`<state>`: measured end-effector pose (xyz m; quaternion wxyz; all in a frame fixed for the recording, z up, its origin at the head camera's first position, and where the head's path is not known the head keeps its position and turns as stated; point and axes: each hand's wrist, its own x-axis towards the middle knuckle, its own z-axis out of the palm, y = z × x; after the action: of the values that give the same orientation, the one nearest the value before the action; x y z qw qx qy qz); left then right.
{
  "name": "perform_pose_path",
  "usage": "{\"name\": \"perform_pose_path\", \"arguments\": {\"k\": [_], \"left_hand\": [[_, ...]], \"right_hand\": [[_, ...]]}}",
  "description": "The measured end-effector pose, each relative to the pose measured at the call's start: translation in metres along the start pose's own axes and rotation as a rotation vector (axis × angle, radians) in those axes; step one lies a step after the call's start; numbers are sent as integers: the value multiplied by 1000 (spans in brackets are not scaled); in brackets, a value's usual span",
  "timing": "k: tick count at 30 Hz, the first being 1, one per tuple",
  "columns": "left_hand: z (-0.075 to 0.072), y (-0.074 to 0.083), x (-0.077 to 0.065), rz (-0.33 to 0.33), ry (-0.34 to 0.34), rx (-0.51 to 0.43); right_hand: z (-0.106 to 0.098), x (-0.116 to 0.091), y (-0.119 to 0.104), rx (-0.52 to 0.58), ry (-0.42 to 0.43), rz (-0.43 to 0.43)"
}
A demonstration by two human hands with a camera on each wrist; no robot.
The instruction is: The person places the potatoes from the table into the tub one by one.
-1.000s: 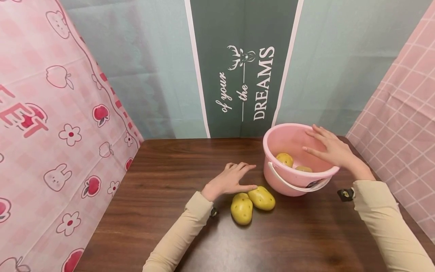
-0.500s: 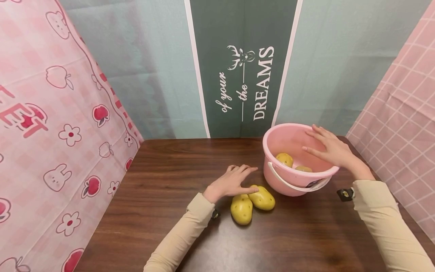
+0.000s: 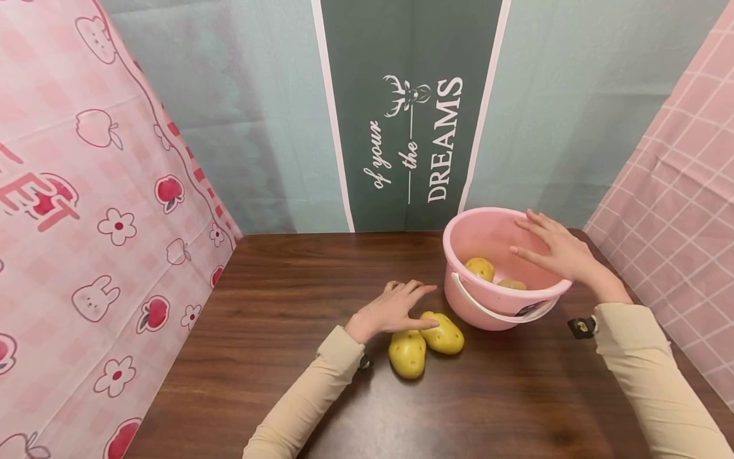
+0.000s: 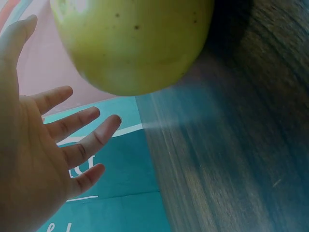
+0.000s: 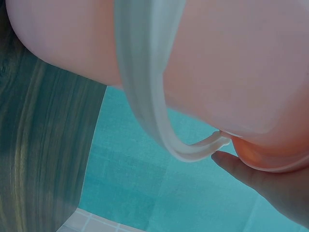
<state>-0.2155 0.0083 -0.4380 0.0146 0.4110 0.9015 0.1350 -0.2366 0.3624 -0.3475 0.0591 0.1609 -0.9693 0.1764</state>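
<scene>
Two yellow potatoes lie side by side on the table: a left potato [image 3: 407, 357] and a right potato [image 3: 444, 338]. My left hand [image 3: 390, 311] is spread out just behind them, its thumb overlapping the right potato in the head view. In the left wrist view the palm [image 4: 38, 150] faces a potato [image 4: 135, 48], with nothing held. My right hand [image 3: 559, 252] rests over the right rim of a pink bucket [image 3: 496, 299], fingers extended across its opening. One finger [image 5: 246, 174] shows outside the wall; the others are hidden in the right wrist view.
Inside the bucket lie two more potatoes, one at the left [image 3: 480, 269] and one partly hidden by the rim [image 3: 512, 285]. The white handle [image 5: 145, 72] hangs down the near side. Cloth backdrops [image 3: 275, 127] enclose the dark wooden table [image 3: 298, 274] behind and at both sides.
My left hand has shifted slightly to the right, its thumb coming further over the right potato. The right hand, bucket and potatoes stay in place.
</scene>
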Motion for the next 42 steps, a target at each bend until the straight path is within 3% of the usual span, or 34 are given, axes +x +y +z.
{"name": "perform_pose_path", "arguments": {"k": [42], "left_hand": [[19, 13, 5, 53, -65, 58]], "right_hand": [[-1, -1, 0, 10, -10, 11]]}}
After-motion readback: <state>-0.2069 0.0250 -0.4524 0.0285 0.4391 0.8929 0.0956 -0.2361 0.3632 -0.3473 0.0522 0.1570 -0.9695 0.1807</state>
